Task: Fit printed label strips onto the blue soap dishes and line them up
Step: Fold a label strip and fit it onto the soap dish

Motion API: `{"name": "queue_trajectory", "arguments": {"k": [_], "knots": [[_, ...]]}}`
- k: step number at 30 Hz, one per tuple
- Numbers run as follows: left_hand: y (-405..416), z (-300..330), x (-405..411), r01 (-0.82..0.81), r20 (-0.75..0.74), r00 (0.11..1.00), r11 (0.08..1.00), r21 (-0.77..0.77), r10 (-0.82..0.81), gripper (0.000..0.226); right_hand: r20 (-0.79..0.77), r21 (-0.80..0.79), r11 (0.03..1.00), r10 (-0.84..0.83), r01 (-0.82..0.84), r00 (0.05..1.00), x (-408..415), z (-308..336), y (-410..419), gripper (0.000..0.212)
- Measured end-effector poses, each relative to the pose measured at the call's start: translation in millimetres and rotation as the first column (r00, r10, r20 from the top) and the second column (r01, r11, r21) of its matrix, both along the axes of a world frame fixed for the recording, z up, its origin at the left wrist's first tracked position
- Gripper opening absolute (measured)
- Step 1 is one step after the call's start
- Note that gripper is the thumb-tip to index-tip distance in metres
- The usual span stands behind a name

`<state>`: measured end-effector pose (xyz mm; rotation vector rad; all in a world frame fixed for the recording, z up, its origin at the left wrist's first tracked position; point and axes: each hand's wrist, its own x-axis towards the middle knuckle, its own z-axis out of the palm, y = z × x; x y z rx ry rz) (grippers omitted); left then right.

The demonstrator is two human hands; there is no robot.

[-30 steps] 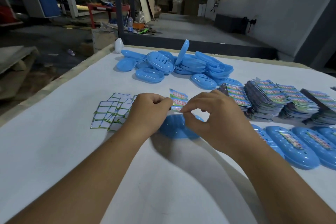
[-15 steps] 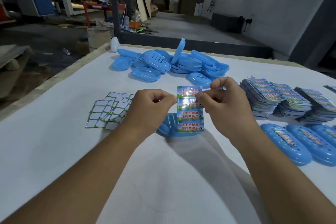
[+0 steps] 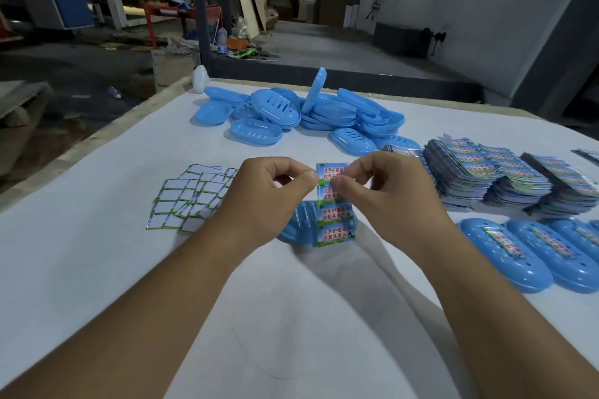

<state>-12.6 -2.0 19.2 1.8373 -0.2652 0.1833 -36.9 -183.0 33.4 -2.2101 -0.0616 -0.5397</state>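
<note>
A printed label strip (image 3: 334,220) with red lettering on blue and green hangs upright over the middle of the table. My left hand (image 3: 265,201) pinches its left edge near the top. My right hand (image 3: 385,194) pinches the right edge at the same height. Right behind and below the strip lies one blue soap dish (image 3: 298,223), partly hidden by the strip and my left hand. At the right, a row of blue dishes with labels fitted (image 3: 505,253) lies side by side.
A pile of bare blue soap dishes (image 3: 301,113) sits at the far middle of the white table (image 3: 97,269). Stacks of printed label strips (image 3: 486,172) stand at the right. Face-down white strips (image 3: 191,197) are spread at the left. A white bottle (image 3: 200,78) stands at the far edge.
The strip went from tilted and folded between my fingers to hanging full length and facing me. My right hand has slid down from its top corner to level with my left.
</note>
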Motion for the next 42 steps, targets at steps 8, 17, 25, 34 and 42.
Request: {"name": "queue_trajectory", "arguments": {"k": [8,17,25,34,42], "knots": [[0.7,-2.7,-0.4,0.045,0.093,0.994,0.994,0.097,-0.054,0.012,0.022,0.029,0.993,0.11,-0.111,0.994,-5.2,0.5,4.6,0.019],[-1.3,-2.7,0.5,-0.021,0.105,0.994,0.995,0.099,0.01,0.014,-0.018,0.068,0.992,0.107,-0.105,0.994,-4.8,5.0,3.9,0.021],[7.3,1.7,6.3,-0.209,0.051,0.978,0.969,0.128,0.204,0.024,-0.059,0.246,0.964,0.114,-0.096,0.992,-2.3,2.4,-3.9,0.031],[30.7,9.3,15.3,-0.419,0.125,0.906,0.815,0.401,0.405,0.032,-0.132,0.357,0.933,0.085,-0.032,0.988,2.4,1.3,-10.2,0.019],[60.0,5.2,28.4,-0.449,0.264,0.845,0.348,0.823,0.465,0.038,-0.158,0.323,0.945,0.113,-0.056,0.981,-1.2,1.6,-3.9,0.025]]}}
